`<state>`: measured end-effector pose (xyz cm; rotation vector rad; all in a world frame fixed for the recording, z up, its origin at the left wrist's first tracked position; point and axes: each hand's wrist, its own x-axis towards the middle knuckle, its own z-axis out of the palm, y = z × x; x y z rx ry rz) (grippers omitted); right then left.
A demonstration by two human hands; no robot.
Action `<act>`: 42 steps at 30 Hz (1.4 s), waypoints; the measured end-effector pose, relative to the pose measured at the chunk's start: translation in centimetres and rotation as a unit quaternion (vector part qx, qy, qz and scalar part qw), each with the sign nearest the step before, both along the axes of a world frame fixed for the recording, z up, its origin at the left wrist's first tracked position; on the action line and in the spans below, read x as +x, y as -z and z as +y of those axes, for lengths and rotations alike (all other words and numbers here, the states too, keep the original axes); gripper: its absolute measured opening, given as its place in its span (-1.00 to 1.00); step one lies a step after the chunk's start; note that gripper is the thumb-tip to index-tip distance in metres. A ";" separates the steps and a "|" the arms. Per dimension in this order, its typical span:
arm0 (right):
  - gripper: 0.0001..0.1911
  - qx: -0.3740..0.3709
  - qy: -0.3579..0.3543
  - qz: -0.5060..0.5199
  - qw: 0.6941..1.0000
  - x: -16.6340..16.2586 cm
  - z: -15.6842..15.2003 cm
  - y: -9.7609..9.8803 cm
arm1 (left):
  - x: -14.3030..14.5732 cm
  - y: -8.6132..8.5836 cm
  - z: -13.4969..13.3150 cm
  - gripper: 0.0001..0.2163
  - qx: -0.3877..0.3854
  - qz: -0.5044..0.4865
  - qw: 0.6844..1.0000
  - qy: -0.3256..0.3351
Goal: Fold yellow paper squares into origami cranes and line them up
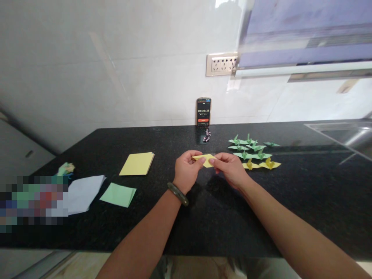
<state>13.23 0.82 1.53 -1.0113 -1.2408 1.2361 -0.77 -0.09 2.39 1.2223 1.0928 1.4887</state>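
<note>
Yellow paper [205,159]: partly folded, still flat, held just above the worktop [203,217] at mid-width. Unfolded stock toward the left edge: pale sheet [84,192], yellow stack [137,163], green square [118,194]. Finished pieces right of centre: green cranes [250,149], two yellow cranes [261,164]. Left hand [186,172] and right hand [231,168] each pinch one end; the paper spans between the two grips.
</note>
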 end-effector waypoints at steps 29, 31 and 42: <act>-0.66 -0.045 -0.135 -0.115 0.983 -1.0 -1.1 0.1 | 0.3 0.4 -0.2 -0.57 -0.088 -0.136 0.984 0.068; -0.66 -0.046 -0.136 -0.092 0.985 -0.9 -1.0 0.2 | 0.2 0.3 -0.1 -0.54 -0.088 -0.140 0.982 0.089; -0.66 -0.057 -0.168 -0.071 0.982 -1.1 -0.8 0.5 | 0.5 0.4 -0.2 -0.73 -0.087 -0.135 0.986 0.044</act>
